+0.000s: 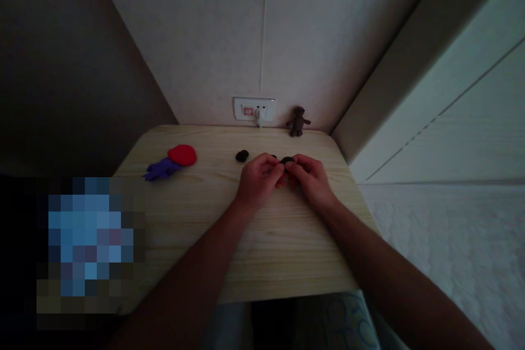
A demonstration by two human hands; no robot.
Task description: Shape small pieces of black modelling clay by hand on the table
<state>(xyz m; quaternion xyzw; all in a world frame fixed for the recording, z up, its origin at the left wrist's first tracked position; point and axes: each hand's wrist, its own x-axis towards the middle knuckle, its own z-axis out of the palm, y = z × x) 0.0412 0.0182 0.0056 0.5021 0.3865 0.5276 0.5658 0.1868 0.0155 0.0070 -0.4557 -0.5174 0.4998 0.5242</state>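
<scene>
Above the right half of the wooden table [197, 229], my left hand [260, 178] and my right hand [311, 178] meet with their fingertips close together. Between them they pinch a small rounded piece of black modelling clay [287, 160]. Both hands are closed on it, thumbs toward me. Left of my left hand, a separate black clay lump [241, 156] lies on the tabletop. Farther left, a flat red clay disc [182, 155] touches or overlaps a purple clay piece [164, 168]. Something small and dark behind my left fingers is mostly hidden.
A brown clay figure [298, 122] stands upright at the table's back edge, near the wall. Left of it is a wall socket [254, 109] with a white plug and cable. A pale cabinet side [430, 104] rises on the right. A blurred patch covers the lower left.
</scene>
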